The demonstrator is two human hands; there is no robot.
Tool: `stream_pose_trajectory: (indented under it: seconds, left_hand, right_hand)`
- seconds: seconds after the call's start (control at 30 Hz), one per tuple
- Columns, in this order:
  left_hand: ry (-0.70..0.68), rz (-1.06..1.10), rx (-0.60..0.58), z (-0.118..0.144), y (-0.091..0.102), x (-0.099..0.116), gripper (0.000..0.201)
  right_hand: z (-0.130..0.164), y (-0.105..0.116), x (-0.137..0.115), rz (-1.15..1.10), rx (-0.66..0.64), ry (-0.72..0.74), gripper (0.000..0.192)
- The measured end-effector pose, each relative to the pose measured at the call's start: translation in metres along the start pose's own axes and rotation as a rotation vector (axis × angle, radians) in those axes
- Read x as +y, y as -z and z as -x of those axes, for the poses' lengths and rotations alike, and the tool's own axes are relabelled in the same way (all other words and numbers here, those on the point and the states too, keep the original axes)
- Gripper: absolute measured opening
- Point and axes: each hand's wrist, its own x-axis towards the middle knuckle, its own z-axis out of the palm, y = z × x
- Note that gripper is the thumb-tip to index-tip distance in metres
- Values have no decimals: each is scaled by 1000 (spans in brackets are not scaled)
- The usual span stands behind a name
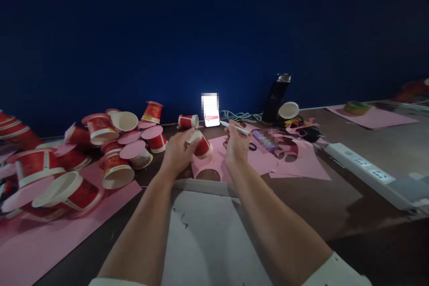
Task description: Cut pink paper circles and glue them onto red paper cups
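Observation:
My left hand (pixel 180 149) is closed on a red and white paper cup (pixel 203 146), with fingers over its bottom and thumb along its side. The cup is tilted, its wide rim facing down over a pink paper sheet (pixel 219 161) with curved cut-outs. My right hand (pixel 237 143) grips a slim white pen (pixel 241 131) with a yellow end. The pen's other end points left, toward the phone, apart from the cup. Behind the right hand lie dark scissor handles (pixel 252 146), partly hidden, and a purple packet (pixel 263 140).
Several red paper cups (pixel 119 172), many with pink paper discs, crowd the left. A lit phone (pixel 211 111) stands at the wall beside a lying cup (pixel 188 121). On the right are a dark bottle (pixel 275 98), a power strip (pixel 365 170) and a tape roll (pixel 357 107).

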Motion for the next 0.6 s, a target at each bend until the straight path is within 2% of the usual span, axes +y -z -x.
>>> stream_pose_trajectory:
  seconds: [0.1,0.17,0.37,0.6]
  left_hand:
    - [185,-64,353,2,10,-4,55]
    - [291,-122,451,4,12,-5,59]
    - [351,-252,358,9,1,-6,60]
    - [435,-311,331,7,-4,-15,63]
  right_hand:
    - [-2,5,14,-110,97,39,34]
    - [-4,6,21,-105,110,89,33]
    - [-3,6,34,-6,86,143,38]
    - [-3,6,38,0,10,75,34]
